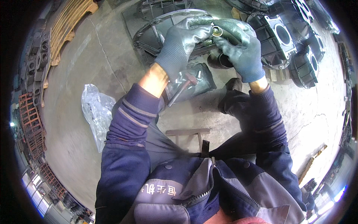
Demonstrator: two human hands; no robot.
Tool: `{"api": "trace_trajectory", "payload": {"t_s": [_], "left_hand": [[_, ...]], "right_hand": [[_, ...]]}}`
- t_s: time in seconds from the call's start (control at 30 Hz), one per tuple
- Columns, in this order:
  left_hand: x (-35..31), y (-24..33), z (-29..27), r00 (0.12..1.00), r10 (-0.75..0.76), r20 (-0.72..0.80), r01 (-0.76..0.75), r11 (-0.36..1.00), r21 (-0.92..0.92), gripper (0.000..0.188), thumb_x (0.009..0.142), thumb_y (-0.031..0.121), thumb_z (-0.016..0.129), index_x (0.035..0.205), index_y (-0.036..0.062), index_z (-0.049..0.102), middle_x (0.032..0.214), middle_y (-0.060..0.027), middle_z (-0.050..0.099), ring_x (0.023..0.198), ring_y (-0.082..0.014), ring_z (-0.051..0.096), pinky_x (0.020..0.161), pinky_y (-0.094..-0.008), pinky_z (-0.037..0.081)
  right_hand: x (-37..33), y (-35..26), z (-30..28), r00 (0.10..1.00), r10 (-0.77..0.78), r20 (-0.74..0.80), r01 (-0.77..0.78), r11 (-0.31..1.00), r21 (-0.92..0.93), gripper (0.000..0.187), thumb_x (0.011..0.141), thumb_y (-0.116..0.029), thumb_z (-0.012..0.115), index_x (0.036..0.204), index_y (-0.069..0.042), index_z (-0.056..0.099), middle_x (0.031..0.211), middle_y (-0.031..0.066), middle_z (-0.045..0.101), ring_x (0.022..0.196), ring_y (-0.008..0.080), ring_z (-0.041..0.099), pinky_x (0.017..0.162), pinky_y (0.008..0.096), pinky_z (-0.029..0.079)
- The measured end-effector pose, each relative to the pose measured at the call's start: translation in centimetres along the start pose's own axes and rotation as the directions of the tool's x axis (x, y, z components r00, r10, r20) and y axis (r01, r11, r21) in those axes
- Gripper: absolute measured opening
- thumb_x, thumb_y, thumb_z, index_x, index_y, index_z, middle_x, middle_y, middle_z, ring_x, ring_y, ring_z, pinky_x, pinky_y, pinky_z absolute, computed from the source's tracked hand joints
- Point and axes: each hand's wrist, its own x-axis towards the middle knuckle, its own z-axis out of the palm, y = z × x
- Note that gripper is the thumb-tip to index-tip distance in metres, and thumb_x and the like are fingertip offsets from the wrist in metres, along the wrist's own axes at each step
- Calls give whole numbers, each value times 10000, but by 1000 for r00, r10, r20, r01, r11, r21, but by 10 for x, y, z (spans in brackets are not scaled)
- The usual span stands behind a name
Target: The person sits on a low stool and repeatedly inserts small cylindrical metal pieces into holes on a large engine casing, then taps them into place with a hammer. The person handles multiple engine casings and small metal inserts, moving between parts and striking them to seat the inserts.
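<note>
Both my hands wear grey coated gloves and meet over a large dark metal casting [149, 35] with a curved, drilled flange. A small shiny metal ring [220, 33] sits between their fingertips. My left hand [186, 41] pinches the ring from its left side. Against its right side press the curled fingers of my right hand [242, 50]. Below the hands, a hammer [184, 87] rests on a sheet of clear plastic [207, 80], beside a few small bright metal pieces [199, 74]. A dark cylindrical part [223, 61] stands under my right hand, partly covered.
Several dark castings with round openings [281, 35] stand at the right. A crumpled clear plastic bag [97, 112] lies on the concrete floor to the left. Wooden pallets [69, 28] line the far left. A low metal stool frame [188, 132] shows between my legs.
</note>
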Motion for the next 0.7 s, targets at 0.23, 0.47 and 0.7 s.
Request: {"api": "trace_trajectory", "payload": {"t_s": [0.23, 0.47, 0.7], "left_hand": [[4, -6, 3, 986, 163, -33, -164, 986, -26, 351, 935, 12, 701, 1283, 10, 665, 1126, -54, 731, 962, -117, 681, 879, -241, 559], [9, -6, -3, 967, 253, 25, -252, 936, 246, 327, 942, 49, 706, 1265, 10, 671, 1122, -55, 737, 990, -120, 681, 893, -257, 562], [7, -2, -2, 961, 271, 64, -271, 861, 431, 350, 961, 70, 691, 1303, 11, 645, 1160, -74, 738, 1020, -123, 680, 913, -271, 554]], "right_hand": [[3, 2, 3, 992, -118, -42, 113, 989, -95, 411, 785, -145, 792, 1194, -164, 758, 1071, 95, 733, 968, 314, 658, 838, 421, 538], [2, 0, 2, 992, -127, 12, 127, 977, -171, 390, 789, -154, 798, 1177, -162, 762, 1018, 88, 726, 913, 312, 661, 785, 424, 544], [0, 2, 4, 993, -115, 13, 115, 986, -122, 393, 784, -172, 807, 1174, -165, 764, 981, 103, 723, 874, 318, 665, 758, 428, 545]]}}
